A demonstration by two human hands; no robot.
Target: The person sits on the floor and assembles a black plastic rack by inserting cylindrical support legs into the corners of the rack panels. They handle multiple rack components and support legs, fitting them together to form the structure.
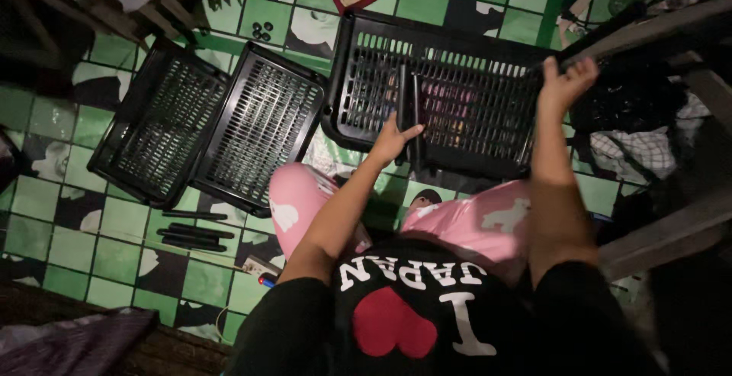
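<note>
Head view: a seated person is working on a black slatted plastic tray [450, 101] lying on the green checked floor [69, 239].

The left hand [395, 141] is closing its fingers around two black rods [409, 109] standing against the tray; the right hand [564, 80] is gripping the tray's far corner, fingers curled. The tray is looking light, stiff and somewhat springy, best held by its rim. Two more trays [213, 128] and loose rods [192, 232] are lying on the floor to the left.

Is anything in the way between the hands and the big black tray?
Nothing visible. The left hand already grips dark rods over the big black tray, and the right hand is at its far corner.
</note>
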